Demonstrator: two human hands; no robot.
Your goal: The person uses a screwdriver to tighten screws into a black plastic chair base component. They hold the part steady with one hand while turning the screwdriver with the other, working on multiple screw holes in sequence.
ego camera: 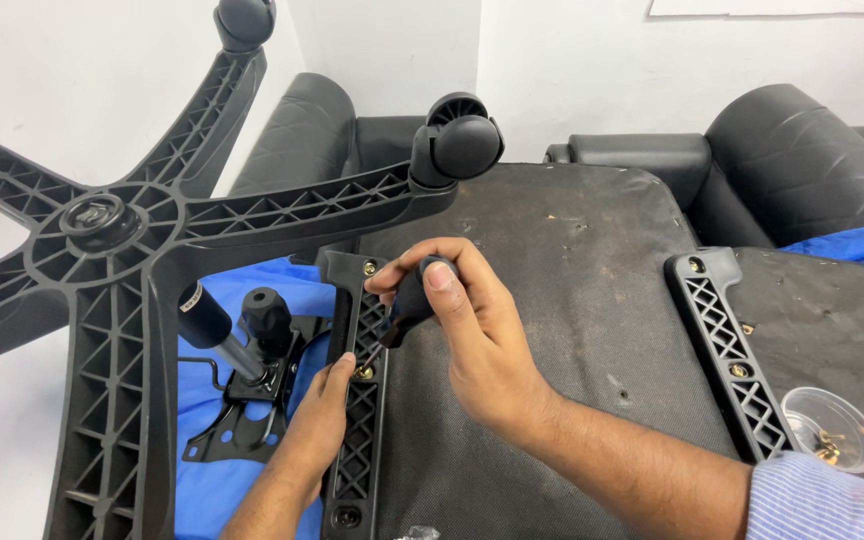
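My right hand (467, 325) grips the black handle of a screwdriver (407, 305), its tip angled down onto a brass screw (364, 372) in a black plastic armrest bracket (355, 440). That bracket lies along the left edge of an upturned black chair seat (552, 300). My left hand (317, 420) rests on the bracket, with a fingertip touching the screw beside the screwdriver tip. Another brass screw (369, 268) sits at the bracket's top end.
A black five-star wheel base (122, 240) with castors (457, 140) looms at left. A chair tilt mechanism (242, 370) lies on blue cloth. A second bracket (732, 350) and a clear cup of screws (832, 428) are at right. Black chairs stand behind.
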